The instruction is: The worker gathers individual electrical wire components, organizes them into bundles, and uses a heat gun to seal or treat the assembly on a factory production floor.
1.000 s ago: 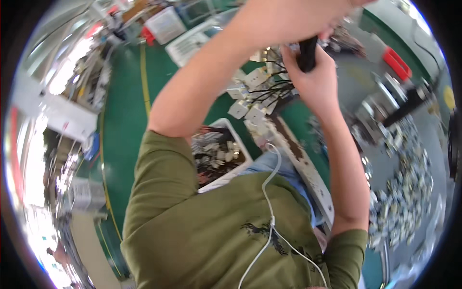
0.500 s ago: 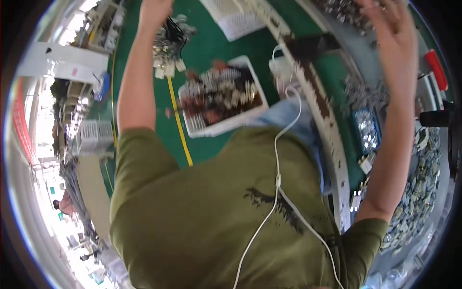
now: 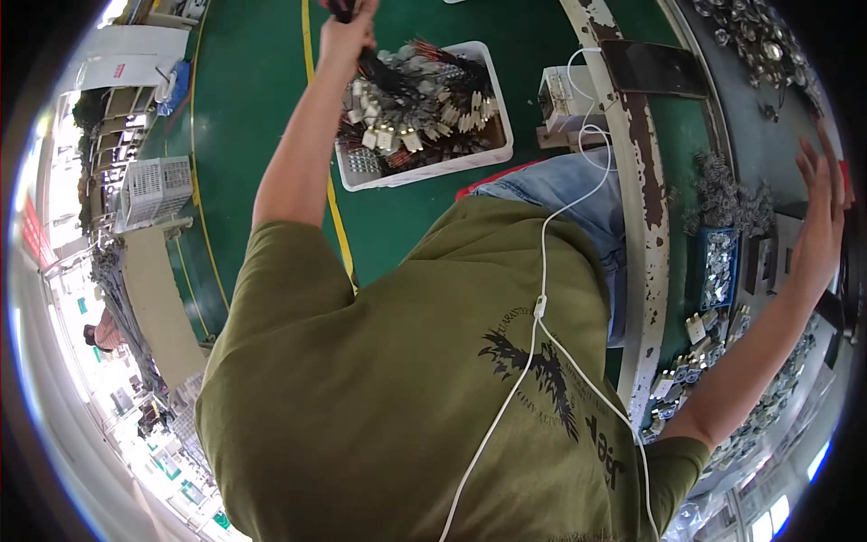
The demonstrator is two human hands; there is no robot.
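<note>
Cable bundle (image 3: 386, 77): black, located above and against the contents of a white bin (image 3: 433, 172). Its lower end merges visually with the wires and pale connector blocks (image 3: 388, 138) in the bin; where one stops and the other starts cannot be determined.

The left hand (image 3: 348, 38) is closed around the dark upper part of the bundle, near the top edge of the view. The bin stands on a green floor (image 3: 257, 117), beside a yellow line (image 3: 339, 226). It contains dark and reddish wires along with the pale blocks.

The right hand (image 3: 820, 185) is well apart from the bin, at the far right, with fingers extended and no object seen in its grasp. Contact with the items behind it cannot be confirmed.

Nearest to that arm are a blue tray (image 3: 704, 271) of shiny small parts, a tangle of grey pieces (image 3: 718, 194) and a pile of light blocks (image 3: 748, 420). A rail (image 3: 647, 185) with chipped white paint runs between bin and tray. A white box (image 3: 569, 104) is just beside the rail.
</note>
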